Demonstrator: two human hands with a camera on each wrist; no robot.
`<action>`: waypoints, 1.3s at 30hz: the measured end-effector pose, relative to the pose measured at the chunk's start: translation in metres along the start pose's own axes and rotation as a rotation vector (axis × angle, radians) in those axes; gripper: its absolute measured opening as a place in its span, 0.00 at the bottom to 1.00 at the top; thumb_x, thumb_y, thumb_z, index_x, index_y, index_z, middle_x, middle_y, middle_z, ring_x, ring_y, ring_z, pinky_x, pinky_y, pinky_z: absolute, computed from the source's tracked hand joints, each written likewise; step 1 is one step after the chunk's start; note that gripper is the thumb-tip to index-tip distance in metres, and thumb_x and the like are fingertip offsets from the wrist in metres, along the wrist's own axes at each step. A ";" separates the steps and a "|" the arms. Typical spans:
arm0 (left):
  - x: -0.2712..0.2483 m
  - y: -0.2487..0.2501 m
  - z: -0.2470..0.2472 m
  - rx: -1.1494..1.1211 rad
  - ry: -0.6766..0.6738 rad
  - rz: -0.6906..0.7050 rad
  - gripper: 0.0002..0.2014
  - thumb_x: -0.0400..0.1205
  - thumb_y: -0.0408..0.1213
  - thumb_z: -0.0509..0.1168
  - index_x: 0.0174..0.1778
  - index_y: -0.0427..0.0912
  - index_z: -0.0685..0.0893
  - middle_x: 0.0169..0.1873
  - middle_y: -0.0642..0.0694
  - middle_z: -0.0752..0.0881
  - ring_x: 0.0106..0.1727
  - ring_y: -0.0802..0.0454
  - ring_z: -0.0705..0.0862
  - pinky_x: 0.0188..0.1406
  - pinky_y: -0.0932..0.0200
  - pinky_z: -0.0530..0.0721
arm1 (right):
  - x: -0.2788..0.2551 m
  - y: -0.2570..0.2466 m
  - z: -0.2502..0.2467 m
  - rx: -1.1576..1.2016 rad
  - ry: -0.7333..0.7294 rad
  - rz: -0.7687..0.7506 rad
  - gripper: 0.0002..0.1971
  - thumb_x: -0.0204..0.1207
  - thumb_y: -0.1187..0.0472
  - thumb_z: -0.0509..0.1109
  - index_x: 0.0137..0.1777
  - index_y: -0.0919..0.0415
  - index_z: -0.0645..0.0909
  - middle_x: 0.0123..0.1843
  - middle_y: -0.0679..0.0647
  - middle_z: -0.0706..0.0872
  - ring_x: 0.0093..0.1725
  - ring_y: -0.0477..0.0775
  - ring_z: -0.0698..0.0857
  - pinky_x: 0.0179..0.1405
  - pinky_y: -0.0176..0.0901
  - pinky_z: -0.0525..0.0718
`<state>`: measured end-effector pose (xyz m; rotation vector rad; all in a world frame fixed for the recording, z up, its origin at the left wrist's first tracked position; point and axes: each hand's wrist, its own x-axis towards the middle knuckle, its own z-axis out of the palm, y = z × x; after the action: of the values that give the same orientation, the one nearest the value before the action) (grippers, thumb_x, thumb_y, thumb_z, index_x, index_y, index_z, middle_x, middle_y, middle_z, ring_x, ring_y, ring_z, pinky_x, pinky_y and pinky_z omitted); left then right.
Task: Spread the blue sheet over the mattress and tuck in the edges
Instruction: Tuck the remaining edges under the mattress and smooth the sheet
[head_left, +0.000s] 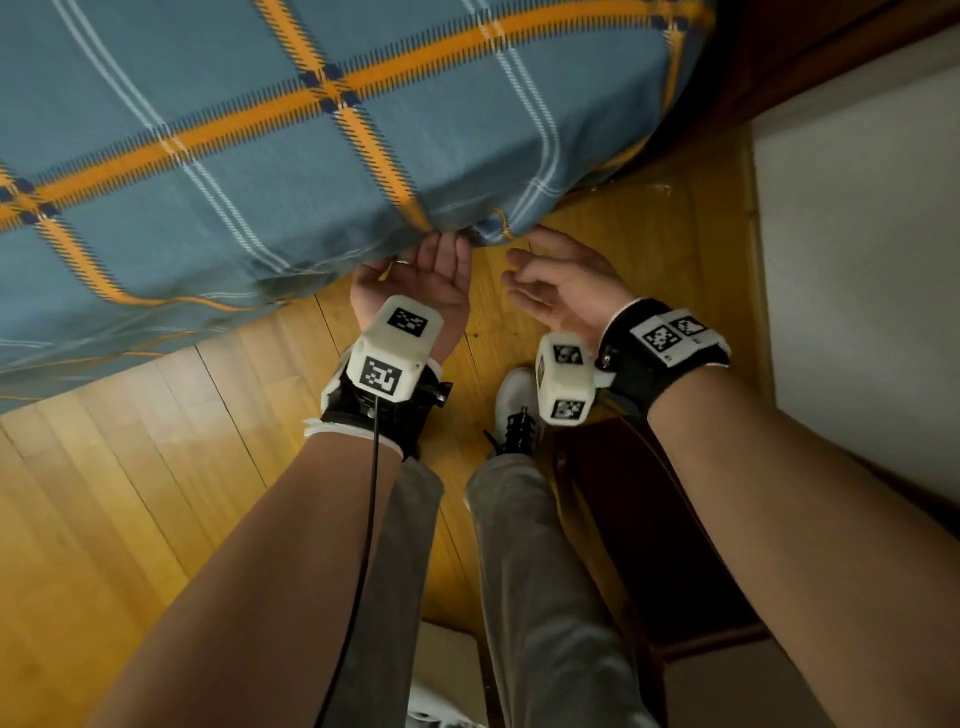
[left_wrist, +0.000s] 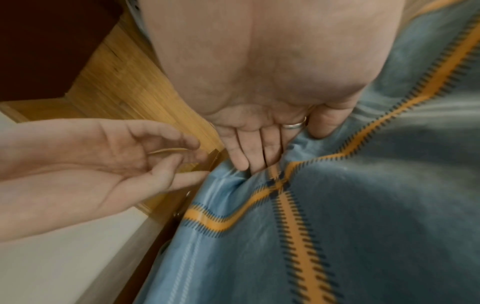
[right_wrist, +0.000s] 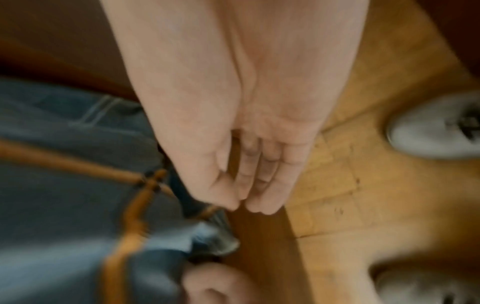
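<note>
The blue sheet with orange and white stripes covers the mattress, which is hidden under it. Its corner hangs bunched at the bed's near right corner. My left hand is palm up, and its straight fingers push into a fold of the sheet at that corner while the thumb rests on the cloth. My right hand hovers palm up just right of the corner with loosely bent fingers, holding nothing. The right wrist view is blurred; it shows the right hand beside the sheet.
Yellow wooden floor lies below the bed. My white shoe and grey trouser legs stand close to the corner. A dark wooden piece of furniture sits at my right, with a white wall beyond it.
</note>
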<state>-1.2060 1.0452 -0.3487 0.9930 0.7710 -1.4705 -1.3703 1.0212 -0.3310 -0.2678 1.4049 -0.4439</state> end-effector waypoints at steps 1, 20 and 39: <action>0.001 0.001 -0.001 0.008 0.004 0.002 0.16 0.82 0.44 0.52 0.44 0.38 0.81 0.41 0.40 0.89 0.51 0.43 0.88 0.60 0.49 0.82 | 0.001 0.002 -0.002 -0.121 -0.018 -0.060 0.20 0.74 0.67 0.74 0.65 0.50 0.83 0.60 0.52 0.88 0.54 0.48 0.88 0.52 0.42 0.87; 0.003 -0.003 -0.001 -0.029 -0.008 0.025 0.21 0.85 0.51 0.51 0.49 0.38 0.83 0.39 0.37 0.88 0.52 0.41 0.84 0.74 0.46 0.72 | 0.031 -0.012 0.026 0.753 -0.082 0.052 0.16 0.81 0.57 0.55 0.56 0.65 0.80 0.58 0.63 0.87 0.69 0.64 0.81 0.73 0.61 0.76; -0.022 0.008 -0.007 -0.116 0.029 -0.060 0.28 0.87 0.47 0.53 0.71 0.23 0.70 0.69 0.24 0.78 0.72 0.28 0.76 0.76 0.41 0.73 | 0.004 -0.028 0.011 0.415 -0.003 0.068 0.21 0.83 0.51 0.58 0.70 0.60 0.78 0.62 0.56 0.89 0.64 0.56 0.85 0.71 0.55 0.76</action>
<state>-1.1974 1.0600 -0.3314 0.9119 0.9031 -1.4487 -1.3634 0.9935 -0.3201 0.1162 1.2813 -0.6651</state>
